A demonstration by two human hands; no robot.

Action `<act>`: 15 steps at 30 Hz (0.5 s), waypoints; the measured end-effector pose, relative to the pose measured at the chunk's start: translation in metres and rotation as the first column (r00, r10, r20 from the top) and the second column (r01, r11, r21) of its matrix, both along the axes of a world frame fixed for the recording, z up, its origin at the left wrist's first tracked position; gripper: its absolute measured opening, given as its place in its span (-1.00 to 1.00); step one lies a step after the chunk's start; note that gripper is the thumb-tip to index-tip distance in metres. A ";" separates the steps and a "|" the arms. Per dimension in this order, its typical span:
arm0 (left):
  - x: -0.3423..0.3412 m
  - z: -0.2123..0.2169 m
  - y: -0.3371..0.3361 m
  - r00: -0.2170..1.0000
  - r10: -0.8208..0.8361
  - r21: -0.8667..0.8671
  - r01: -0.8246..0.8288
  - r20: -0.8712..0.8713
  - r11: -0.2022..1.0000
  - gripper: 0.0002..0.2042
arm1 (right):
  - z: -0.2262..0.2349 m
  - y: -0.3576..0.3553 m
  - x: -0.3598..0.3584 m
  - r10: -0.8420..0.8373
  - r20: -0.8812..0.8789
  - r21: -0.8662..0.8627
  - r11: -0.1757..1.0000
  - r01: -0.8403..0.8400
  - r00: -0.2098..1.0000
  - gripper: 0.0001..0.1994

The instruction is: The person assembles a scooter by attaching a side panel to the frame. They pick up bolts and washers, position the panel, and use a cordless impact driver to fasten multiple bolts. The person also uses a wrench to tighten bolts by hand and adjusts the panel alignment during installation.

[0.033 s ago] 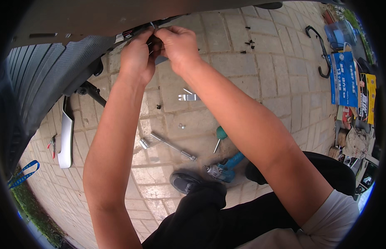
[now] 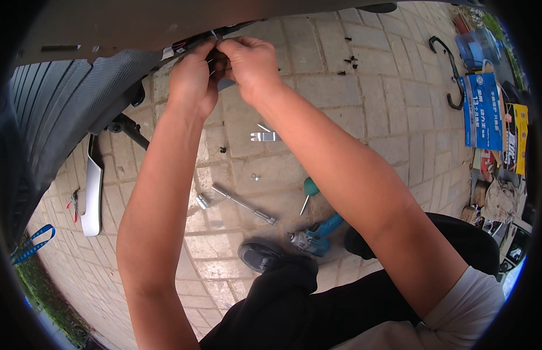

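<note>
Side by side, my left hand [image 2: 193, 81] and my right hand [image 2: 251, 65] are raised just under the edge of a dark vehicle body panel [image 2: 119, 26]. Both have bent, closed fingers whose tips meet at a dark wiring bundle [image 2: 192, 42] with some red in it. A thin pale strip pokes up between the fingertips, and thin wire ends show in the gap between the palms. My fingers hide most of what they grip, so I cannot make out the part in either hand.
On the paving lie a socket [image 2: 202, 202], an extension bar [image 2: 244, 204], a green-handled screwdriver [image 2: 310, 189], a teal impact wrench [image 2: 314, 238], a metal clip tool [image 2: 264, 137], red-handled pliers [image 2: 76, 205], a silver trim strip [image 2: 92, 195] and dark fasteners [image 2: 351, 61]. Boxes [image 2: 482, 111] stand at right.
</note>
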State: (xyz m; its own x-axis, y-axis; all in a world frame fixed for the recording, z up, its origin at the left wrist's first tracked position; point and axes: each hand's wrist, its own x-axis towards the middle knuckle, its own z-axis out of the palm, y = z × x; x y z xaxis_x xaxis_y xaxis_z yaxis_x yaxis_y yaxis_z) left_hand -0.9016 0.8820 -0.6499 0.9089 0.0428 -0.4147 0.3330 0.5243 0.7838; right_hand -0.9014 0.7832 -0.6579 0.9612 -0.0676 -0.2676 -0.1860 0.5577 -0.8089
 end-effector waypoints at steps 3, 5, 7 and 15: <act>0.000 0.000 0.000 1.000 -0.001 -0.042 0.001 0.002 0.999 -0.90 | 0.004 0.000 0.000 -0.005 0.013 -0.020 1.000 0.005 1.000 -0.88; -0.003 -0.002 -0.001 1.000 0.027 -0.077 -0.027 -0.005 0.997 -0.89 | 0.008 0.001 -0.001 -0.008 0.020 -0.132 0.991 0.010 1.000 -0.89; -0.009 -0.005 -0.004 0.997 0.075 -0.101 -0.076 -0.016 0.992 -0.88 | 0.011 0.005 -0.003 -0.013 0.004 -0.302 0.953 0.014 1.000 -0.90; -0.030 -0.008 0.004 0.999 -0.037 -0.136 0.039 0.022 0.990 -0.83 | 0.014 -0.006 0.005 0.130 -0.266 0.165 0.982 -0.088 0.955 -0.91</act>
